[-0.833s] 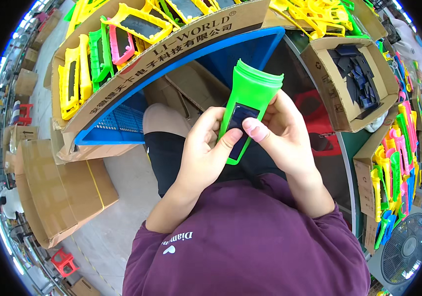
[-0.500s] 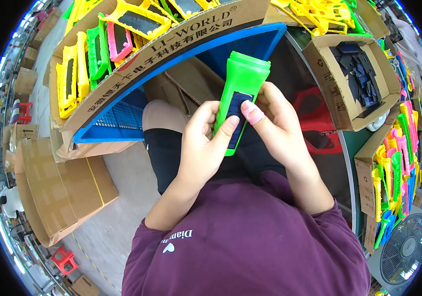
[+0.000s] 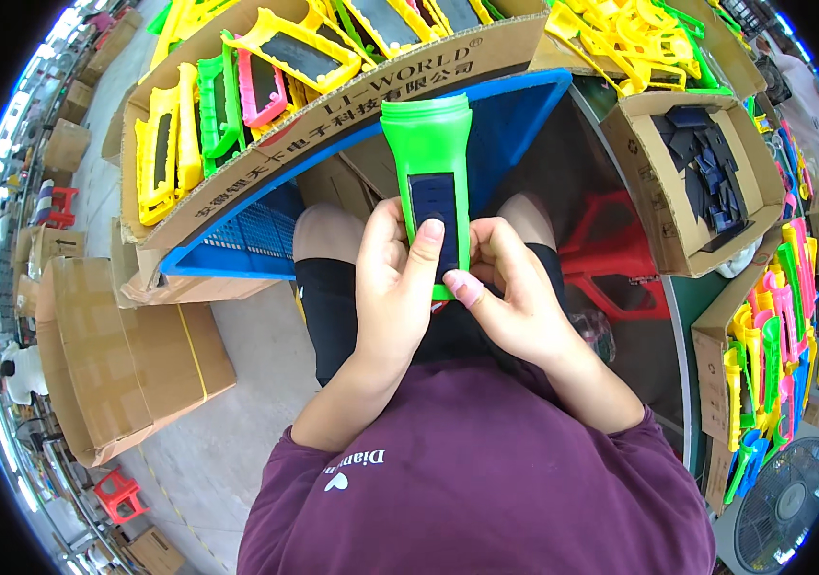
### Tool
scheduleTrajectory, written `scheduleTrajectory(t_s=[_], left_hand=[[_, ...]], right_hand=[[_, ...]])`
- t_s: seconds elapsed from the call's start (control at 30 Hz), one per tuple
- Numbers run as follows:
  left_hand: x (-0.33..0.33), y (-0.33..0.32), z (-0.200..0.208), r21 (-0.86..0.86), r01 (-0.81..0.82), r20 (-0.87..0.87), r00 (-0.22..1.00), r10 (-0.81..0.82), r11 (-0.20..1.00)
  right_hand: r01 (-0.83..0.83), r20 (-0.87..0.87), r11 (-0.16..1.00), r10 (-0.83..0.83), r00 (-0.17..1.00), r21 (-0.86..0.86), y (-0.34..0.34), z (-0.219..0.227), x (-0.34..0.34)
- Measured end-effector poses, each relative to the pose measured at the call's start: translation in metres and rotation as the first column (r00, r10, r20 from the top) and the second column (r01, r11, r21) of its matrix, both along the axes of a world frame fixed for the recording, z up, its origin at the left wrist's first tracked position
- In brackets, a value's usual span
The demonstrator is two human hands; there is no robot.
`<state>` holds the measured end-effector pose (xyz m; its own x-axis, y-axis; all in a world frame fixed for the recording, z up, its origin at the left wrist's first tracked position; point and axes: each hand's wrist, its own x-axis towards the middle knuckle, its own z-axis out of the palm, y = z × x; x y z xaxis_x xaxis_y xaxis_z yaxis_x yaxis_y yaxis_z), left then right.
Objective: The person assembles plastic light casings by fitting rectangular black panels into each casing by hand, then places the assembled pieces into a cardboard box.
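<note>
Your left thumb lies on the dark panel (image 3: 436, 196), with the fingers of your left hand (image 3: 385, 287) closed around the left side of the green housing (image 3: 428, 139); how they sit behind it is hidden. Your right hand (image 3: 519, 307) pinches the lower right edge, its thumb at the panel's bottom end and its fingers curled at the side.

The housing stands nearly upright between your hands, wide end away from you, above your lap. If both thumbs bear harder on one end, the panel could tip or crack, since it looks thin and stiff. Whether it sits flush all round, you cannot tell from here; a raised edge could catch your thumb and lift out. The smooth plastic could also twist, as both grips are low and the wide end is unsupported.

Farther out, the blue crate (image 3: 179, 262) lies beyond your knees, and a drop could knock the housing against it. To your right, the carton (image 3: 641, 182) holds loose dark pieces (image 3: 692, 144); a swinging elbow could jostle it.
</note>
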<state>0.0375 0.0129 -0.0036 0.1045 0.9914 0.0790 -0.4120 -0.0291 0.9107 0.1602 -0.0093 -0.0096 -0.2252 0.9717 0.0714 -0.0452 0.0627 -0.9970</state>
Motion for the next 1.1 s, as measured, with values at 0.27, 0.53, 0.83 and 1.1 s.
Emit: scheduleTrajectory(t_s=[0.27,0.53,0.83,1.1], left_hand=[[-0.003,-0.007,0.000,0.126,0.005,-0.169,0.985,0.017,0.992],[-0.022,-0.001,0.013,0.190,-0.293,0.013,0.955,0.296,0.937],[-0.048,0.004,0.015,0.445,-0.495,-0.073,0.810,0.581,0.746],[-0.100,-0.005,-0.006,0.379,-0.497,-0.068,0.826,0.559,0.781]], right_hand=[[0.050,-0.073,0.999,-0.049,0.996,0.015,0.003,0.001,-0.011],[-0.129,0.454,0.922,-0.055,0.889,0.364,0.024,0.053,-0.029],[-0.353,0.817,0.812,-0.240,0.524,0.465,0.139,0.143,-0.113],[-0.353,0.894,0.821,-0.412,0.177,0.448,0.291,0.148,-0.106]])
